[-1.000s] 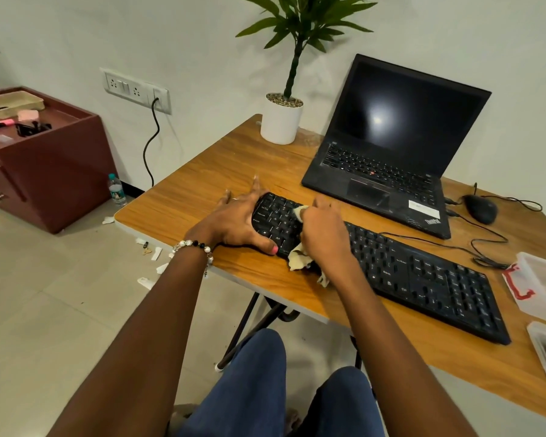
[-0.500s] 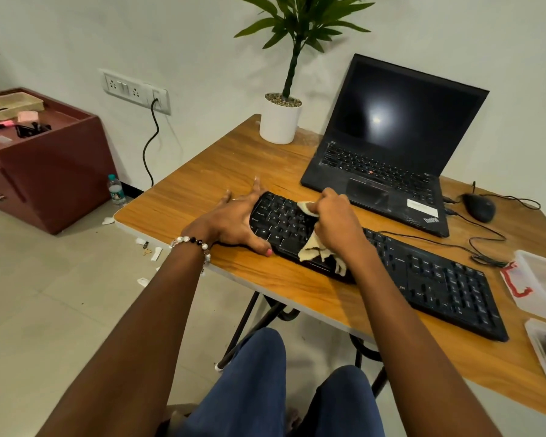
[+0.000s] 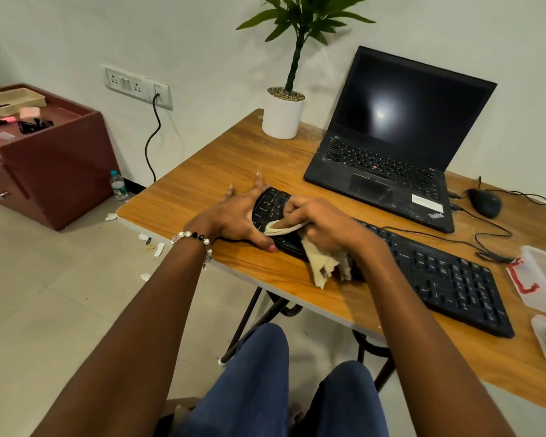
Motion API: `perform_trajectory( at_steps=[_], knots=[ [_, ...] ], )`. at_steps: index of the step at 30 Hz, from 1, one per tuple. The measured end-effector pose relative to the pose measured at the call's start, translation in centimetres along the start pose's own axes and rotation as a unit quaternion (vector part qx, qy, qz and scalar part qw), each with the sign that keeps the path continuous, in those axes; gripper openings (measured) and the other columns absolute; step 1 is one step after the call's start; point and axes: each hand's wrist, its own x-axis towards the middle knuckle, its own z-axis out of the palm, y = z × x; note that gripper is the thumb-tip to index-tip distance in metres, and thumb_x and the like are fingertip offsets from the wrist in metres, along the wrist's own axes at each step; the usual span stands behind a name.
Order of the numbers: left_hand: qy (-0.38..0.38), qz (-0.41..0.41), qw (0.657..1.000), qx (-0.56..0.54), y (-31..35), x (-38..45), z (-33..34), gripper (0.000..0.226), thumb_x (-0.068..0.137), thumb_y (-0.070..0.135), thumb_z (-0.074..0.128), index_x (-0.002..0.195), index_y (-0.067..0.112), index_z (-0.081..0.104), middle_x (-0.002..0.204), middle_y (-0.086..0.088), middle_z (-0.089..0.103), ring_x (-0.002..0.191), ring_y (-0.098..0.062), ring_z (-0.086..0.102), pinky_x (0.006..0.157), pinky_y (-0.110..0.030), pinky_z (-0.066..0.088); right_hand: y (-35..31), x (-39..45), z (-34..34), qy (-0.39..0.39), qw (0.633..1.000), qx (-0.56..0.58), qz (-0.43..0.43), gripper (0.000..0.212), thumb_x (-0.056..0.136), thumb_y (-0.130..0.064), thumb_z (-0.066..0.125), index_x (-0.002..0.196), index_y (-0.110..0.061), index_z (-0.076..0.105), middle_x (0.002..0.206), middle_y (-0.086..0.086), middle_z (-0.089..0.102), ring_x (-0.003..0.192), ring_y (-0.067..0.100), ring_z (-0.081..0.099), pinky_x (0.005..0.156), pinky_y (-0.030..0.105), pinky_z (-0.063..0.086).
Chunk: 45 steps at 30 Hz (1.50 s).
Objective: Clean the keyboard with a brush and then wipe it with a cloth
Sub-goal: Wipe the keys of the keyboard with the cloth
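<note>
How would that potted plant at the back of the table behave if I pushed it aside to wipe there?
The potted plant is probably apt to tip: a tall thin stem with leaves rises well above its narrow white pot. The pebbles on top suggest some weight low down, which may steady it. On the smooth wooden table it would likely slide if pushed near the base.

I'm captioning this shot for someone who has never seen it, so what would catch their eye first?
Front and centre, the right hand presses a cream cloth onto the left end of the black keyboard, while the left hand steadies that end. Behind them stand an open laptop with a dark screen and a potted plant by the wall.
</note>
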Motion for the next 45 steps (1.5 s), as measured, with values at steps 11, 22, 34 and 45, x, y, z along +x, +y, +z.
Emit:
perform_trajectory(
  at_steps=[11, 22, 34, 45],
  knots=[
    [-0.021, -0.022, 0.999, -0.017, 1.5, -0.8, -0.8, 0.133, 0.067, 0.034, 0.086, 0.151, 0.02, -0.016, 0.162, 0.0, 0.004, 0.146, -0.028, -0.001, 0.116, -0.04, -0.011, -2.1, 2.9, 2.6, 0.062, 0.993, -0.094, 0.026, 0.043, 0.089, -0.004, 0.057, 0.13, -0.017, 0.06, 0.12, 0.007, 0.043, 0.113, 0.025, 0.04, 0.088, 0.034, 0.038],
    [-0.021, -0.037, 0.999, -0.018, 0.9, -0.4, -0.7, 0.134, 0.06, 0.042, 0.088, 0.152, 0.031, -0.008, 0.162, 0.004, -0.01, 0.144, -0.039, -0.009, 0.117, -0.047, -0.008, 1.5, 0.3, 1.7, 0.137, 0.969, -0.114, 0.172, 0.037, 0.091, 0.0, 0.055, 0.127, -0.008, 0.061, 0.118, 0.008, 0.051, 0.112, 0.025, 0.046, 0.085, 0.027, 0.037],
    [-0.015, -0.05, 0.998, -0.033, 0.3, -0.2, -0.2, 0.148, 0.046, 0.061, 0.084, 0.151, 0.031, -0.015, 0.16, 0.008, 0.016, 0.145, -0.041, -0.008, 0.118, -0.049, -0.008, 1.4, -2.7, 0.9, 0.044, 0.997, 0.043, 0.038, 0.033, 0.092, 0.003, 0.053, 0.116, -0.012, 0.07, 0.104, 0.001, 0.054, 0.099, 0.017, 0.05, 0.078, 0.024, 0.04],
    [0.002, -0.026, 0.999, -0.031, 1.3, -0.7, -0.4, 0.139, 0.062, 0.042, 0.086, 0.152, 0.021, -0.018, 0.159, 0.007, 0.02, 0.147, -0.026, 0.003, 0.115, -0.038, -0.013, -1.8, 0.6, 3.1, 0.114, 0.983, -0.107, 0.093, 0.036, 0.094, -0.007, 0.055, 0.129, -0.013, 0.057, 0.125, 0.008, 0.045, 0.117, 0.026, 0.041, 0.092, 0.034, 0.042]
  ],
)
